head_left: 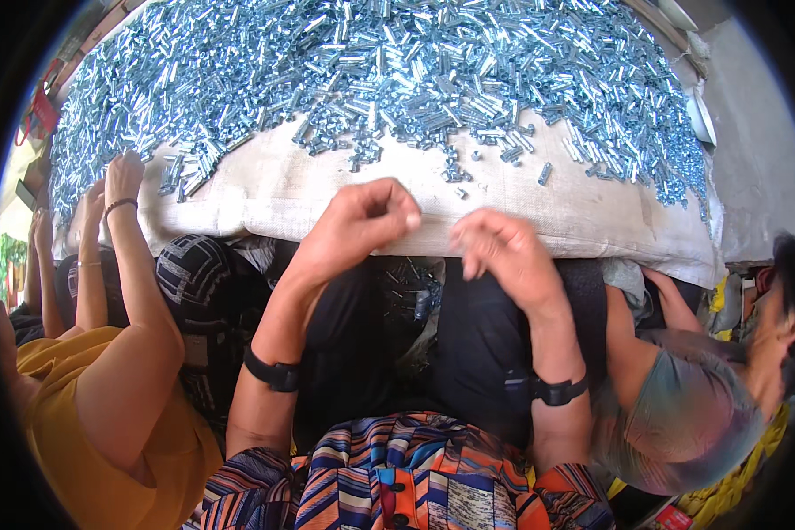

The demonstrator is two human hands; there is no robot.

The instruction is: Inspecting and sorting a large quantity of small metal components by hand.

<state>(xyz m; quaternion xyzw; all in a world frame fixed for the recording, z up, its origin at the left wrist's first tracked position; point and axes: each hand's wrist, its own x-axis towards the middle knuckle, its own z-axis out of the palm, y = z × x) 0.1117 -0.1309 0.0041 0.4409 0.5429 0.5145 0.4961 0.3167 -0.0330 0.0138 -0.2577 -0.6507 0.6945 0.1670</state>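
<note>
Many small shiny metal sleeves [415,71], bluish silver, are heaped over a pale woven sheet [265,185]. Just this side of the sheet's near edge, above my knees, my left hand [367,216] is closed, thumb and forefinger brought together. Whatever may be between those fingertips is too small or blurred to make out. My right hand [508,252] hangs opposite it, a short gap away, its fingers bent, apart and slightly smeared, with nothing visible in them. Neither hand touches the heap. A few loose sleeves [545,173] lie nearest the right hand.
On my left sits a person in a yellow top [106,397], one hand [124,172] at the heap's edge. Another person in a grey-green top [689,415] sits close on my right. More arms show at far left. Dark plastic with metal bits [420,296] lies below, between my knees.
</note>
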